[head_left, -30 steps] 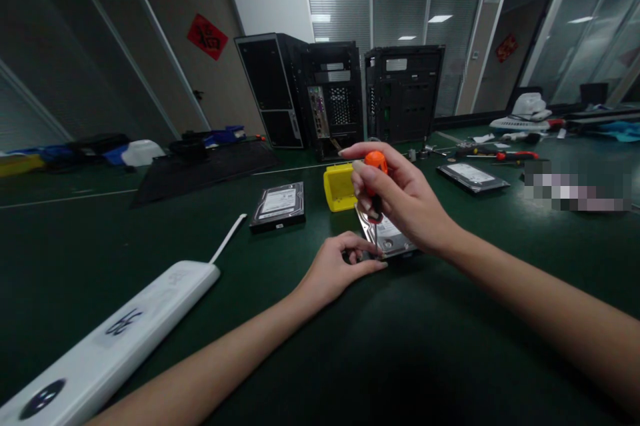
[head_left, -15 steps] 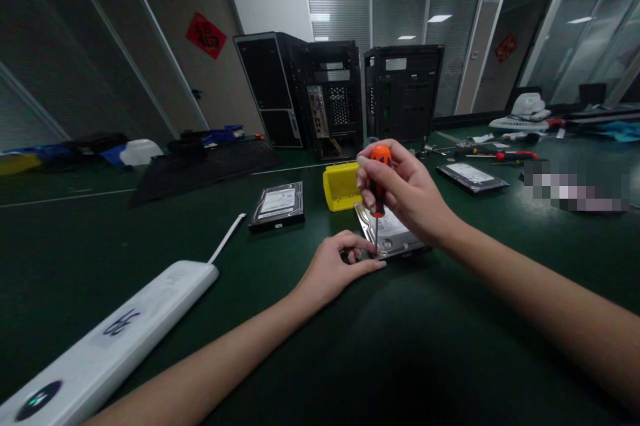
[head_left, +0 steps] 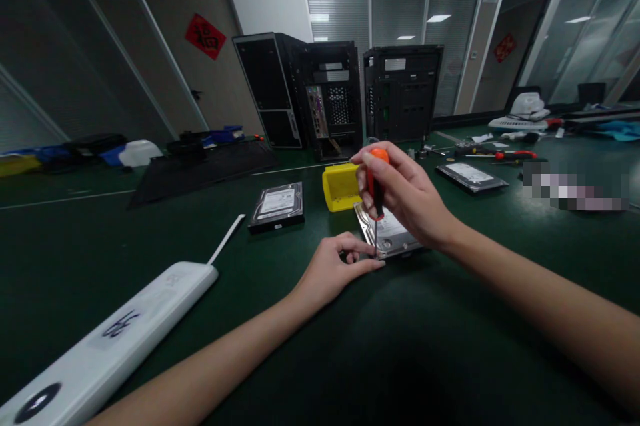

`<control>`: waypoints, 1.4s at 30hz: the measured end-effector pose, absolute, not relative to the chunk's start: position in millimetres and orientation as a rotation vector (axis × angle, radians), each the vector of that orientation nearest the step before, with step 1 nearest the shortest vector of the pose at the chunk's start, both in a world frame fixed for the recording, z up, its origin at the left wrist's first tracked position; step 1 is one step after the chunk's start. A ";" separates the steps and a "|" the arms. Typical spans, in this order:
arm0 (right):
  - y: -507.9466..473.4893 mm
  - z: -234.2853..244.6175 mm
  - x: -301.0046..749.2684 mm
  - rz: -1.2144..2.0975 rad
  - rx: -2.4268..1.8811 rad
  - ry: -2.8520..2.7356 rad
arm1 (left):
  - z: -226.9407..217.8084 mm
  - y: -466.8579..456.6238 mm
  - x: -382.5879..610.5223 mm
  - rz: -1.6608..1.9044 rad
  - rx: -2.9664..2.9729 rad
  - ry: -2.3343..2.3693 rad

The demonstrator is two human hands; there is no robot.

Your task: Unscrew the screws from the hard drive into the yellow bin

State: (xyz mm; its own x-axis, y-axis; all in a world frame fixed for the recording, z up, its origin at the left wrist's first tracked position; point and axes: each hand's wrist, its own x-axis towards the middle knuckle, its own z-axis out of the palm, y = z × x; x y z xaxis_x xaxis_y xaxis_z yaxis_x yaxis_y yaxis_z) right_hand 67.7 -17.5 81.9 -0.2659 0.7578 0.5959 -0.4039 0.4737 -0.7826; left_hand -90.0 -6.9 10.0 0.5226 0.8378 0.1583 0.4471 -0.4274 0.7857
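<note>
My right hand (head_left: 400, 186) is closed around the handle of an orange and black screwdriver (head_left: 377, 203). The screwdriver stands nearly upright, its tip down at the near left corner of a hard drive (head_left: 395, 236). That drive lies flat on the dark green table (head_left: 240, 346), label side up, partly covered by my right hand. My left hand (head_left: 345, 256) rests on the table with thumb and forefinger closed about the drive's corner, beside the screwdriver tip. Behind the drive stands a yellow bin (head_left: 336, 187) with small bits in it, too small to name.
A second hard drive (head_left: 278, 207) lies to the left, a third (head_left: 471, 177) to the right. Computer cases (head_left: 330, 99) stand at the back. A long white device (head_left: 115, 339) fills the left front. Pliers with red handles (head_left: 515, 155) lie at the far right.
The screwdriver handle has turned and shifted slightly left in my right hand, whose fingers have changed their hold. My left hand stays at the drive's corner.
</note>
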 end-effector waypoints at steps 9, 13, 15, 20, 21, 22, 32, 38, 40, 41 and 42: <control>-18.7 80.3 69.4 1.086 -0.304 -1.485 | 10.8 -8.1 -89.9 0.756 2.102 1.076; -16.4 78.9 72.3 1.071 -0.290 -1.458 | 10.5 -7.7 -89.4 0.759 2.104 1.079; -15.4 78.8 72.9 1.074 -0.297 -1.454 | 10.8 -7.5 -89.0 0.751 2.091 1.081; -15.4 79.7 72.0 1.082 -0.311 -1.467 | 12.9 -7.3 -88.1 0.699 2.044 1.089; -15.3 79.8 71.6 1.085 -0.309 -1.472 | 13.2 -7.2 -88.0 0.690 2.039 1.083; -15.1 79.8 71.3 1.088 -0.304 -1.479 | 13.3 -7.1 -88.0 0.686 2.035 1.074; -13.6 78.9 73.3 1.175 -0.283 -1.477 | 7.2 -5.0 -92.0 0.719 2.071 1.046; -17.9 83.8 66.4 1.151 -0.307 -1.554 | 5.0 -3.5 -94.2 0.742 2.141 1.068; -18.9 84.7 63.7 1.120 -0.338 -1.578 | 5.1 -3.6 -94.5 0.741 2.155 1.072; -18.8 84.6 63.0 1.106 -0.357 -1.576 | 5.2 -3.7 -94.6 0.744 2.159 1.074; -18.1 84.1 62.8 1.093 -0.373 -1.558 | 5.3 -3.9 -94.8 0.747 2.162 1.076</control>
